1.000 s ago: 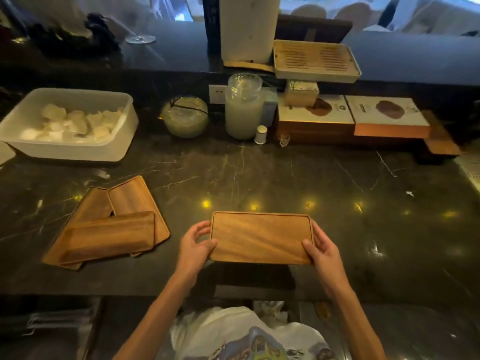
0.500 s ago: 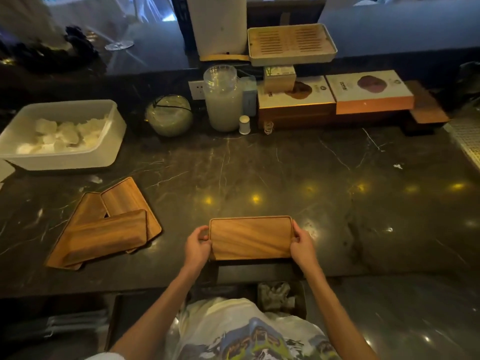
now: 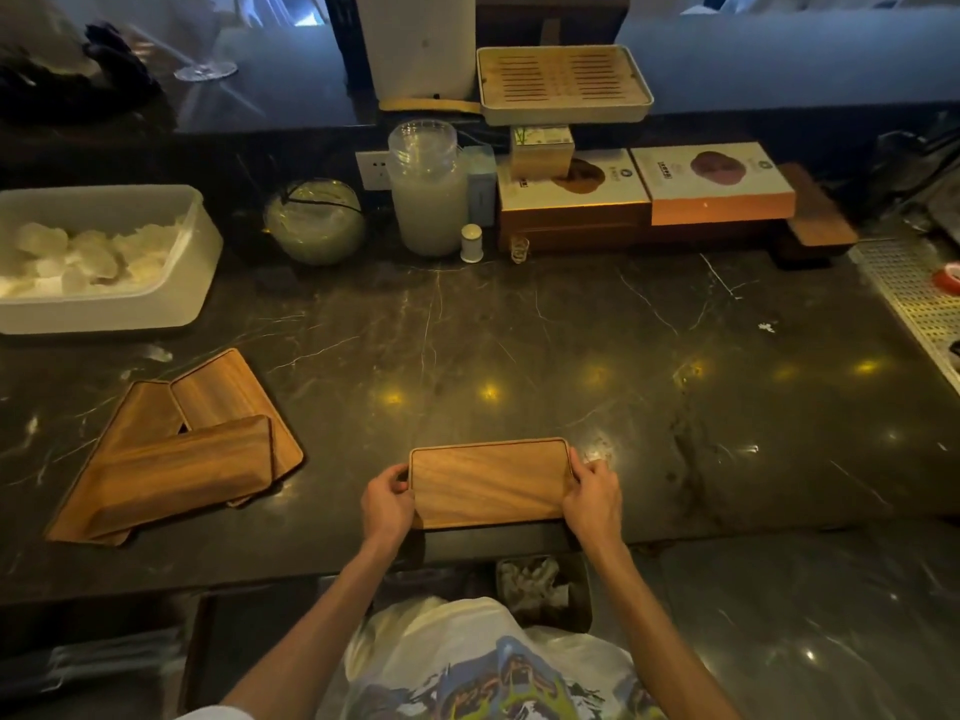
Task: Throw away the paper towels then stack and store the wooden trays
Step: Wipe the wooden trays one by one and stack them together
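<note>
Since the wooden tray (image 3: 488, 483) is taken by both its short ends and kept level at the near edge of the dark stone counter (image 3: 519, 330), I would say it is held that way so it can be carried flat and set squarely on another. It looks bare, with no paper on it. Its near long side reaches to the counter's edge or just past it; whether it rests on the stone or is lifted a little I cannot tell. The left hand (image 3: 387, 504) has its fingers curled round the left end, and the right hand (image 3: 592, 498) clamps the right end in the same fashion, so the two hands stand apart with the tray between them. Right below, under the counter's edge, a dark bin (image 3: 579, 608) holds crumpled paper towels (image 3: 530, 584), which suggests the throwing-away is done, at least for this tray. Well off to the left, three more trays (image 3: 176, 459) lie in a loose, crooked heap, one slanting across the other two, not yet a tidy stack. That heap seems the likely place for the one in hand. At the far left stands a white tub (image 3: 104, 314) of pale lumps, well apart from the hands
</note>
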A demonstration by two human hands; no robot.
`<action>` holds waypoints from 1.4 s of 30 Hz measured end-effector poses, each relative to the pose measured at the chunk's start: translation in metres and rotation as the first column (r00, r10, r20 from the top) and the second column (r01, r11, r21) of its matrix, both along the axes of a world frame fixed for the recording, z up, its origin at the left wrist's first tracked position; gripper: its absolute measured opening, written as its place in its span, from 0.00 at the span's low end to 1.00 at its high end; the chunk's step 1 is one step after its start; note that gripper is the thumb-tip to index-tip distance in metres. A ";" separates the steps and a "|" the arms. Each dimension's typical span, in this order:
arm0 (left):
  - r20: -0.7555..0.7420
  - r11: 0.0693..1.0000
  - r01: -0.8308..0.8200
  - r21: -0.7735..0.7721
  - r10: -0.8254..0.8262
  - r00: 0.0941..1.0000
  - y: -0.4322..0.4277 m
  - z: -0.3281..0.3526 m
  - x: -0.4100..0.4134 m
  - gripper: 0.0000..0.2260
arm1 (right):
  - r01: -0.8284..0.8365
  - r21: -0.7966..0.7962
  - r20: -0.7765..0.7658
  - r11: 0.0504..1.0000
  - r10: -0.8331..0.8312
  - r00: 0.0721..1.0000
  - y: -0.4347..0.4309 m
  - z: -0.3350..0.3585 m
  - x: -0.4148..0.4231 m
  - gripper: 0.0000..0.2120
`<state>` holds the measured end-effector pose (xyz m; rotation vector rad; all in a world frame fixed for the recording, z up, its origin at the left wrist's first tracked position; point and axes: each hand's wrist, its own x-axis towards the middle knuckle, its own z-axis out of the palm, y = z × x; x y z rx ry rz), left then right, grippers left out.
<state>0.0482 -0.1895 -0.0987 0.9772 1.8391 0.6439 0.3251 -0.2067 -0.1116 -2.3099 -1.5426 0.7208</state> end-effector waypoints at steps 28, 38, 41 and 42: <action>-0.516 0.830 0.556 -0.054 -0.500 0.696 -0.009 0.026 -0.041 0.27 | 0.065 0.095 -0.166 0.993 -0.048 0.985 -0.014 0.032 -0.021 0.16; -0.545 0.955 0.233 0.185 -0.098 0.833 0.003 0.070 -0.236 0.10 | -0.248 0.133 -0.404 0.959 0.281 0.870 0.067 0.059 -0.225 0.11; -0.621 0.987 0.072 0.143 0.032 0.783 0.002 0.081 -0.302 0.12 | -0.335 0.157 -0.412 0.929 0.370 0.833 0.085 0.064 -0.300 0.11; -0.646 0.994 0.002 0.112 0.071 0.760 0.003 0.083 -0.320 0.12 | -0.355 0.154 -0.414 0.922 0.386 0.824 0.089 0.064 -0.322 0.11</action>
